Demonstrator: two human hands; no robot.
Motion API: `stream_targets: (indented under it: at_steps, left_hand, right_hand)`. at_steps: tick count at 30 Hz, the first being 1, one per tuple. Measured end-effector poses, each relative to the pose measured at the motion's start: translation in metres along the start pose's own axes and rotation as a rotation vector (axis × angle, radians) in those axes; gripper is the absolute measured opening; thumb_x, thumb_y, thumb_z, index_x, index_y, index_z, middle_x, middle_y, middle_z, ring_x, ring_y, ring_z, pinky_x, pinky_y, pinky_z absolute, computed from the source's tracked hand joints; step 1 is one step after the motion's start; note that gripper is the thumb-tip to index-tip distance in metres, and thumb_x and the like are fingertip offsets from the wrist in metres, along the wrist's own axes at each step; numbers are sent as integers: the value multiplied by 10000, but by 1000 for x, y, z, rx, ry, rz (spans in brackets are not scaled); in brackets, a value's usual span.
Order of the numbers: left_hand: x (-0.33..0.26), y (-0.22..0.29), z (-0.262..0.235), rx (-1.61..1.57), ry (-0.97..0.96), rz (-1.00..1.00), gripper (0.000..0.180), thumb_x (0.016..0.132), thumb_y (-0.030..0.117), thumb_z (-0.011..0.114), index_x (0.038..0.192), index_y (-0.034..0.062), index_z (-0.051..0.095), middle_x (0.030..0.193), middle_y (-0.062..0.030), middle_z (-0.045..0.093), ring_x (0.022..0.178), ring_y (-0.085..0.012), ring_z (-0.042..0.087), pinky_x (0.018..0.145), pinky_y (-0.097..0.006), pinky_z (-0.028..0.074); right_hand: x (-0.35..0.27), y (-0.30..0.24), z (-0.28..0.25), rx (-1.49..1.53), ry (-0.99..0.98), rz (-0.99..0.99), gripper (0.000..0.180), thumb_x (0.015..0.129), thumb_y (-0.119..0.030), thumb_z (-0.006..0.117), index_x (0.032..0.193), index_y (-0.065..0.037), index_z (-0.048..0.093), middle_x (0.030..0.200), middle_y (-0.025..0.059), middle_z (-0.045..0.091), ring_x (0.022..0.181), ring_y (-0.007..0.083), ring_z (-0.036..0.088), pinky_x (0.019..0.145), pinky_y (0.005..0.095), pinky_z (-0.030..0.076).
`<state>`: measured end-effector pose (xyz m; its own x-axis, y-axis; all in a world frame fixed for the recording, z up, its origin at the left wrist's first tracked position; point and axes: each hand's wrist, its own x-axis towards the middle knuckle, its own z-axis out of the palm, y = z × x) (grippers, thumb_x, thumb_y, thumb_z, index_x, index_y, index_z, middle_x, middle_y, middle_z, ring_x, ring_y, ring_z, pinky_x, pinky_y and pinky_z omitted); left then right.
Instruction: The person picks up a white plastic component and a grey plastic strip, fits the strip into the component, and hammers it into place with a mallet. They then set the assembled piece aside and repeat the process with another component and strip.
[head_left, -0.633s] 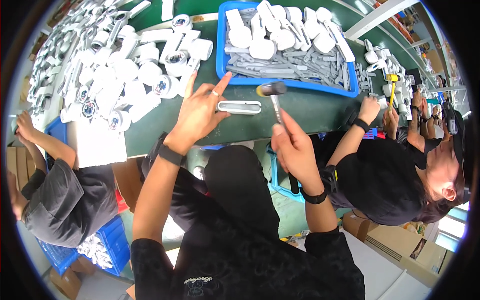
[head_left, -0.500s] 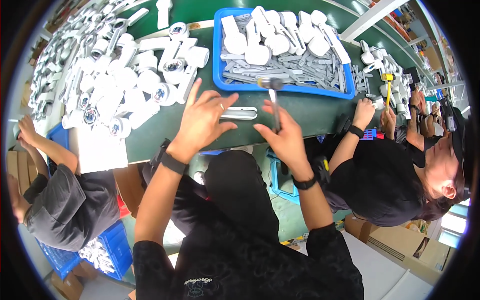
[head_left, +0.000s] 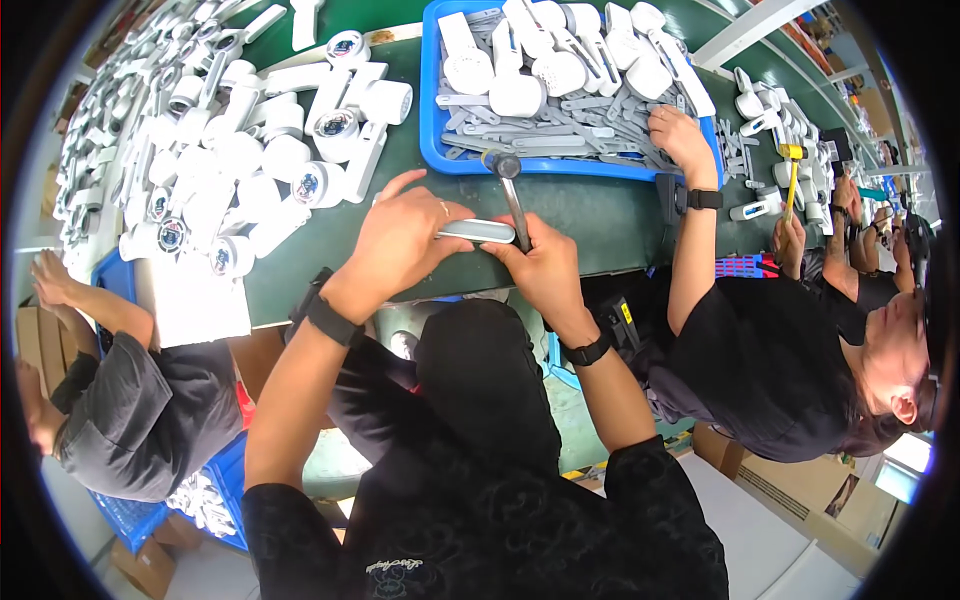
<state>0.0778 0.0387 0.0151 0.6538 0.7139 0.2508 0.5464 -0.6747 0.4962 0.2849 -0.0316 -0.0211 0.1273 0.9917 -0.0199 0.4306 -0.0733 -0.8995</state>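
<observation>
My left hand (head_left: 400, 238) is closed on the left end of a long white-and-grey plastic handle piece (head_left: 480, 231), thumb below and fingers above. It holds the piece just over the green tabletop (head_left: 590, 225). My right hand (head_left: 545, 268) grips a small hammer (head_left: 515, 203), its metal head pointing up toward the tray. That hand's thumb and fingertips also come up against the right end of the handle piece. The lower part of the hammer handle is hidden in my palm.
A blue tray (head_left: 432, 120) beyond my hands holds grey strips and white round-headed parts. A co-worker's hand (head_left: 682, 138) reaches into its right side. White parts (head_left: 285, 158) crowd the table's left. Another person sits at the left; a yellow-handled hammer (head_left: 792, 180) is farther right.
My left hand has closed on the handle piece and lifted it. My right hand has moved left with the hammer to the piece's end. The co-worker's hand has moved into the tray.
</observation>
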Motion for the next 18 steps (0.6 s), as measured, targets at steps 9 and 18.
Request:
stream_targets:
  at_steps: [9,18]
  left_hand:
    - [-5,-3,4,32,81,59,213,785,179,833,960,84,755,826,-75,688,886,-261,676,1106,-450,447]
    - [-3,-6,5,24,69,69,216,778,174,832,946,82,732,838,-74,683,900,-266,677,1097,-447,459]
  right_hand:
    - [-28,-4,-31,16,6,-100,385,1006,-201,688,1349,-38,625,844,37,659,590,61,518,547,223,429]
    - [-79,-50,-67,382,-280,317,434,1135,-253,417,1509,-43,478,698,5,535,441,37,405,401,205,331]
